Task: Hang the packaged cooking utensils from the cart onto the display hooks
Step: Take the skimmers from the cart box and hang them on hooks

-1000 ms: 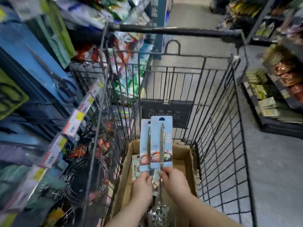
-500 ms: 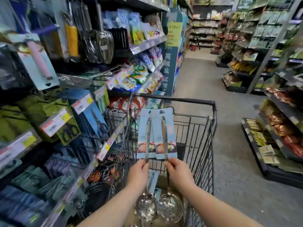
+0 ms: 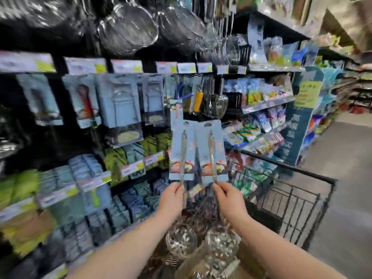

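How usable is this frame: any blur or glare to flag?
Head view: price tags smeared by motion blur, unreadable; left skimmer in the left hand and right skimmer in the right hand sharper; glare on the hanging strainers; blur worst toward the edges.

Two hands showed low in the frame, the left hand (image 3: 173, 195) and the right hand (image 3: 228, 198). Two packaged skimmers stood at centre frame, the left skimmer (image 3: 181, 154) and the right skimmer (image 3: 212, 154), each on one pale blue card. One black wire cart (image 3: 291, 202) sat at lower right. The price tags (image 3: 126, 66) across the upper frame numbered roughly eight, though blur left that count unsure.
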The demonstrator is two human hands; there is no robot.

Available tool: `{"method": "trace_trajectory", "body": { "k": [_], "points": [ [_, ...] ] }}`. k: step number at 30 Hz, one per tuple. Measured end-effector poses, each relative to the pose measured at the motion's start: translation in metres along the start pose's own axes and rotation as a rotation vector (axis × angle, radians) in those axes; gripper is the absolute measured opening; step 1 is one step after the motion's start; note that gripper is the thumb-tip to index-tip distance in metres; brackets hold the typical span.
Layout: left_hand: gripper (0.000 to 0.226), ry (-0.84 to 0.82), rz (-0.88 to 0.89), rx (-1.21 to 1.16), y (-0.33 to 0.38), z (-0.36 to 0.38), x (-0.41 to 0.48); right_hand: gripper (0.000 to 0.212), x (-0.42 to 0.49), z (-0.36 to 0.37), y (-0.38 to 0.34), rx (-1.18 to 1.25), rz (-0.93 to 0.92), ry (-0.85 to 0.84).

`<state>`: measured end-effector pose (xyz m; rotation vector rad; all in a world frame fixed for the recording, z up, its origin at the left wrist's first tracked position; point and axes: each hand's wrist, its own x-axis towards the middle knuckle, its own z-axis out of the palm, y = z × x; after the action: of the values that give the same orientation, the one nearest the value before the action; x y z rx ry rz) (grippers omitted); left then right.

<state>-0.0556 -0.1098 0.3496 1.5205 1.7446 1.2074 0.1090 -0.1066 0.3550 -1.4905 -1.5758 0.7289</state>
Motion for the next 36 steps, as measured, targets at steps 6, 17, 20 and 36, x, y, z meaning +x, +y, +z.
{"method": "trace_trajectory", "body": {
  "k": [6,17,20,36],
  "points": [
    [0.031,0.226,-0.06,-0.053,-0.007,-0.114,-0.038,0.016,-0.026,0.051,-0.083,0.057,-0.194,-0.131],
    [0.024,0.751,-0.186,-0.025,-0.068,-0.379,-0.232,0.04,-0.208,0.234,-0.282,0.176,-0.547,-0.555],
    [0.027,0.878,-0.223,0.012,-0.093,-0.453,-0.306,0.042,-0.292,0.285,-0.327,0.218,-0.626,-0.646],
    [0.03,1.363,-0.368,0.158,-0.193,-0.737,-0.633,0.039,-0.657,0.486,-0.511,0.318,-0.844,-1.022]
  ]
}}
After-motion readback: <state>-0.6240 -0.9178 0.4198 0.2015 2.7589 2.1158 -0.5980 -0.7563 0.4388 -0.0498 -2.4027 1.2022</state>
